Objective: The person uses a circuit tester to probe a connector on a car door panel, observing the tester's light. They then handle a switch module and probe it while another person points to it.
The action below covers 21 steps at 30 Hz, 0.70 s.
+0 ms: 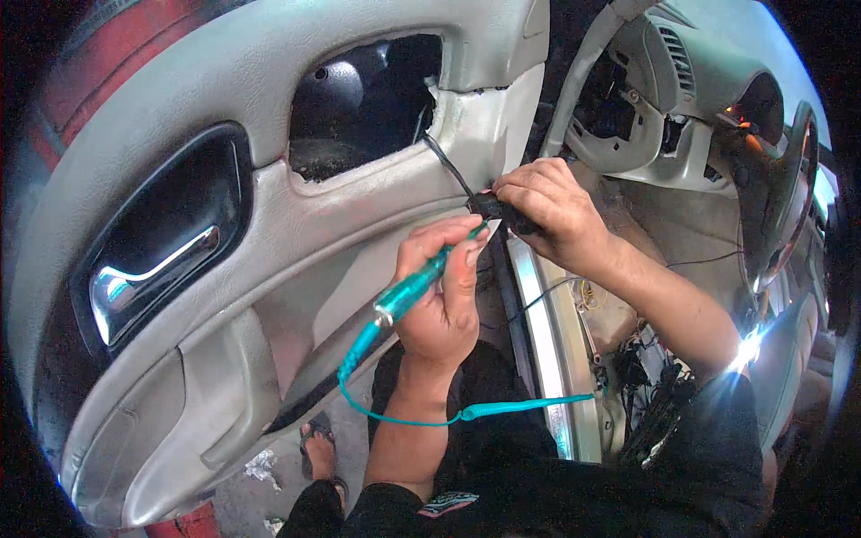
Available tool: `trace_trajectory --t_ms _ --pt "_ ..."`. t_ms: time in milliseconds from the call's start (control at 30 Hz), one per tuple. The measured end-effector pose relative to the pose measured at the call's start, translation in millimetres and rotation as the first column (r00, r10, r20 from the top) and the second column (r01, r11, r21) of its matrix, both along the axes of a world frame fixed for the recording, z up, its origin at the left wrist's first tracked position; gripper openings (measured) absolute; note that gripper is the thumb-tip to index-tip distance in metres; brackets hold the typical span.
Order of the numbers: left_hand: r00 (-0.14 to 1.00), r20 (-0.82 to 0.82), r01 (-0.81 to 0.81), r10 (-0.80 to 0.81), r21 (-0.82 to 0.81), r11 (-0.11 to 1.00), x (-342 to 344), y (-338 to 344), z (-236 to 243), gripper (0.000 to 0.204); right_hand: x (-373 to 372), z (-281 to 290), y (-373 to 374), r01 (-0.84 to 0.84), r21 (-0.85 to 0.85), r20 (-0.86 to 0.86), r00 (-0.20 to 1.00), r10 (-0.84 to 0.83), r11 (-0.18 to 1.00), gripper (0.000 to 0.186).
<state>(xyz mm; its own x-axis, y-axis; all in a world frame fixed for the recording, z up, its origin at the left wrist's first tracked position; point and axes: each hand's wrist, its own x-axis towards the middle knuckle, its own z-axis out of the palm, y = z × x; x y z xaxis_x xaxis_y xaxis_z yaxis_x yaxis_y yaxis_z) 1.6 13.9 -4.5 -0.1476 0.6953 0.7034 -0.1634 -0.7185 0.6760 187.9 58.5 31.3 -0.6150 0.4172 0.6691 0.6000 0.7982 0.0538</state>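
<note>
My left hand (439, 300) grips a translucent teal pen-like probe (408, 287), its upper end meeting a small black part (500, 211). A teal lead (395, 420) loops down from the probe to a long teal-sleeved end (516, 408). My right hand (552, 202) is closed on the black part, which sits just beside the grey door panel (242, 260). A black cable (444, 157) runs from the ragged-edged opening (359, 108) in the panel down to this part. The tip of the probe is partly hidden among my fingers.
The partly dismantled dashboard (708, 81) and steering wheel (789, 224) are at right. Below lie the door sill (543, 341) and loose wiring (641, 377). A chrome door handle (152, 278) is at left. A foot in a sandal (318, 448) shows on the floor.
</note>
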Motion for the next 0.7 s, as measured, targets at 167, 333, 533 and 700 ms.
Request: trace_trajectory --t_ms 167,333,533,700 --pt "0.999 0.029 0.036 -0.037 0.038 0.999 4.3 -2.6 -0.9 0.015 2.8 -0.7 -0.5 0.002 0.015 0.013 1.000 -0.002 1.000 0.051" --pt "0.998 -0.061 -0.028 0.031 0.053 0.998 0.6 1.0 -2.2 0.015 1.0 -0.3 -0.2 0.004 0.013 0.016 1.000 -0.005 1.000 0.049" --pt "0.999 -0.038 0.016 -0.016 0.009 1.000 0.4 0.3 1.4 0.013 1.5 0.2 0.0 0.003 0.036 0.016 1.000 -0.003 0.999 0.045" --pt "0.998 -0.065 0.008 -0.010 -0.028 1.000 -1.6 3.1 0.9 0.011 -0.5 0.9 -0.3 0.016 0.036 0.021 1.000 -0.017 0.999 0.044"
